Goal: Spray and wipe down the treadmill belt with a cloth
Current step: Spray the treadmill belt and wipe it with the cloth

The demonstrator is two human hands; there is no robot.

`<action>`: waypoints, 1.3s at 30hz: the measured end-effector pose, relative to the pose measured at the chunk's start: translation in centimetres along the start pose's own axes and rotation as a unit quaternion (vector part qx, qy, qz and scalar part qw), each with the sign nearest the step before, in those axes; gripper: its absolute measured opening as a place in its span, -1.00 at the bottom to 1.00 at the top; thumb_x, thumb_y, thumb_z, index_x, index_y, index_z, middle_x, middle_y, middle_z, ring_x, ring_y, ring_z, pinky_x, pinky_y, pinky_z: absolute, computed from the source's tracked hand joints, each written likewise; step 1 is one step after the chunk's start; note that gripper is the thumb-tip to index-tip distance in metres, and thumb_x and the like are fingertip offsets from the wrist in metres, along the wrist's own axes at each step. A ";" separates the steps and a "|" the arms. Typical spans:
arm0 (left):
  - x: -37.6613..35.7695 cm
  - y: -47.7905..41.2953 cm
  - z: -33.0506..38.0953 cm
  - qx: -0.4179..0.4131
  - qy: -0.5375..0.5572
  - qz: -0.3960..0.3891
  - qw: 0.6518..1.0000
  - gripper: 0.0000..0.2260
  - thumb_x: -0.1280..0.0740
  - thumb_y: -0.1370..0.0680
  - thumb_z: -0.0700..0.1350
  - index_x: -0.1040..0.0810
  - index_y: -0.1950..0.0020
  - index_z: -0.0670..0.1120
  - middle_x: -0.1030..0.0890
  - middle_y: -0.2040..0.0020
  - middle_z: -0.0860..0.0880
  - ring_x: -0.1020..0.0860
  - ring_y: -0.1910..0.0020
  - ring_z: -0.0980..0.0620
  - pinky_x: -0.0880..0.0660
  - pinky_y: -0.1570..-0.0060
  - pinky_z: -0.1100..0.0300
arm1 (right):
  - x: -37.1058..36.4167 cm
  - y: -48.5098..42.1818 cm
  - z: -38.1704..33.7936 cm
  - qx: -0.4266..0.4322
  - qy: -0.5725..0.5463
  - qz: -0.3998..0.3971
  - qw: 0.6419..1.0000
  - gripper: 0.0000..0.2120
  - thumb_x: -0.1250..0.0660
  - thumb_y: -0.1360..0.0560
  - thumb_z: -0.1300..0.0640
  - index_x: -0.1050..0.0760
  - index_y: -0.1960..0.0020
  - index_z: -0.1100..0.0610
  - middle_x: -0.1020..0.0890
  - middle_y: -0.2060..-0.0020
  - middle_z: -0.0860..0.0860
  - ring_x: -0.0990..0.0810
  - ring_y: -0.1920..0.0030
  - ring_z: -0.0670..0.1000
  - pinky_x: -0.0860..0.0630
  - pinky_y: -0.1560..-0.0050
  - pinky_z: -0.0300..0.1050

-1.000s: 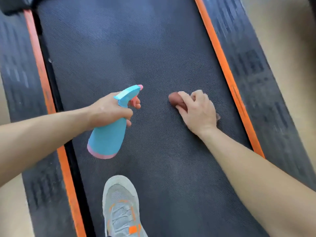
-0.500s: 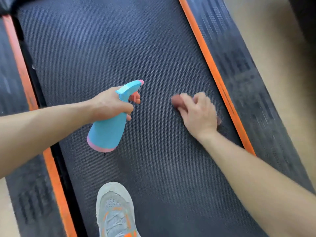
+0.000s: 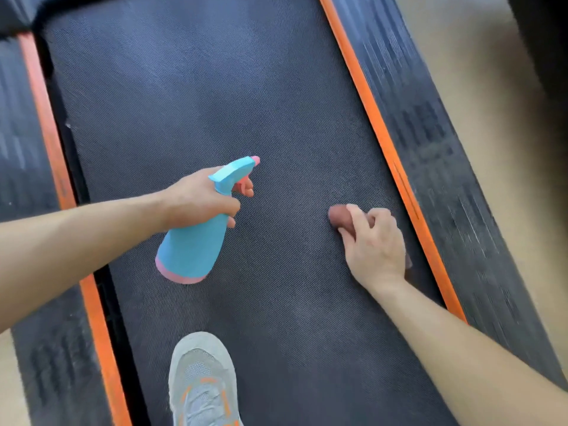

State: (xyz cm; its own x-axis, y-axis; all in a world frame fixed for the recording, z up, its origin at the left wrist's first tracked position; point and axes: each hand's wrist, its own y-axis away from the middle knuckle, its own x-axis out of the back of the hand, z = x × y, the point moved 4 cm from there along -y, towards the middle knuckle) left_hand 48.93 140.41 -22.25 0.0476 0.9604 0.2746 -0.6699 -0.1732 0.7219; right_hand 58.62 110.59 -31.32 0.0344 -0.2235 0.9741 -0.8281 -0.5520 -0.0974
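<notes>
Left hand (image 3: 196,199) grips the blue spray bottle (image 3: 193,247); right hand (image 3: 376,247) clutches the cloth (image 3: 339,218) against the belt (image 3: 215,103).

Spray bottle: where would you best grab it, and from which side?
Take the bottle by its narrow neck under the blue head, coming from behind, opposite the nozzle. The body flares toward the pink base, likely too wide to wrap; the left hand grips the neck, one finger on the trigger.

Treadmill belt (image 3: 190,87) between two side rails (image 3: 18,142), spray bottle (image 3: 193,247) in left hand (image 3: 196,201) over its left half, cloth (image 3: 338,216) under right hand (image 3: 376,247) on the belt near the right rail (image 3: 430,133), shoe (image 3: 201,379) on its near end.
</notes>
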 end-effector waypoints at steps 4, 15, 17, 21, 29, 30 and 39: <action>0.2 0.3 -0.4 -0.004 -0.016 -0.001 1.000 -0.62 -0.40 -0.48 -0.31 -0.62 -0.19 0.07 -0.70 -0.13 0.22 -0.74 0.21 0.00 -0.58 0.06 0.12 | -0.8 -9.3 -1.5 -0.115 0.003 0.026 0.993 -0.58 -0.31 -0.57 -0.07 -0.46 -0.35 0.10 -0.47 -0.08 0.21 -0.50 0.05 0.26 -0.52 0.11 0.16; 1.4 1.0 -0.4 0.014 0.008 0.003 1.000 -0.65 -0.40 -0.36 -0.19 -0.60 -0.13 -0.01 -0.69 -0.20 0.14 -0.77 0.18 -0.08 -0.58 0.09 0.15 | -0.9 2.9 -6.5 0.058 -0.036 -0.035 0.997 -0.54 -0.45 -0.51 -0.02 -0.50 -0.33 0.15 -0.47 0.00 0.20 -0.47 0.13 0.21 -0.54 0.16 0.14; 1.5 1.3 -0.9 0.015 0.022 0.005 1.000 -0.60 -0.38 -0.31 -0.17 -0.59 -0.15 -0.04 -0.69 -0.20 0.13 -0.75 0.21 -0.07 -0.60 0.12 0.16 | -1.5 -2.8 -8.1 0.063 -0.042 -0.019 0.997 -0.56 -0.41 -0.54 -0.05 -0.49 -0.33 0.13 -0.46 -0.01 0.20 -0.46 0.11 0.20 -0.52 0.14 0.12; 2.4 2.1 -2.5 0.024 0.038 0.018 0.999 -0.53 -0.35 -0.29 -0.16 -0.57 -0.20 -0.12 -0.68 -0.20 0.09 -0.75 0.22 -0.07 -0.64 0.10 0.15 | -2.7 -11.4 -11.7 -0.021 -0.053 -0.030 0.998 -0.57 -0.30 -0.59 -0.12 -0.43 -0.35 0.10 -0.44 -0.09 0.18 -0.46 0.00 0.21 -0.50 0.00 0.14; 6.1 2.3 -3.7 0.029 0.143 0.061 0.987 -0.47 -0.37 -0.37 -0.25 -0.56 -0.35 -0.06 -0.68 -0.26 0.00 -0.73 0.27 -0.01 -0.62 0.24 0.24 | -3.2 3.0 -16.9 0.114 -0.079 -0.071 0.988 -0.58 -0.29 -0.54 -0.10 -0.51 -0.30 0.11 -0.48 0.03 0.15 -0.46 0.13 0.20 -0.51 0.17 0.14; 6.6 2.2 -3.6 0.023 0.147 0.062 0.987 -0.45 -0.37 -0.37 -0.25 -0.55 -0.37 -0.05 -0.68 -0.26 -0.01 -0.73 0.26 -0.02 -0.62 0.24 0.23 | -3.7 1.3 -17.1 0.125 -0.074 -0.065 0.987 -0.58 -0.33 -0.53 -0.09 -0.51 -0.30 0.11 -0.48 0.03 0.16 -0.47 0.14 0.20 -0.51 0.17 0.13; 11.9 -0.2 -4.2 -0.015 0.250 0.107 0.962 -0.59 -0.37 -0.36 -0.26 -0.62 -0.17 0.02 -0.66 -0.27 -0.06 -0.70 0.15 -0.03 -0.71 0.11 0.07 | -4.7 -18.8 -23.9 -0.016 -0.104 -0.085 0.991 -0.58 -0.29 -0.59 -0.11 -0.44 -0.35 0.09 -0.42 -0.16 0.21 -0.45 -0.09 0.28 -0.46 -0.09 0.16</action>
State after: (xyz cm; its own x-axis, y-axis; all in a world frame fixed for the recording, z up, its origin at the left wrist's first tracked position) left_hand 46.48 152.83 -21.76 -0.4519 0.8893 0.0700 -0.6457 -0.3802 0.6622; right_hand 60.68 141.19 -29.16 0.2871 -0.2911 0.9126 -0.8173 -0.5713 0.0749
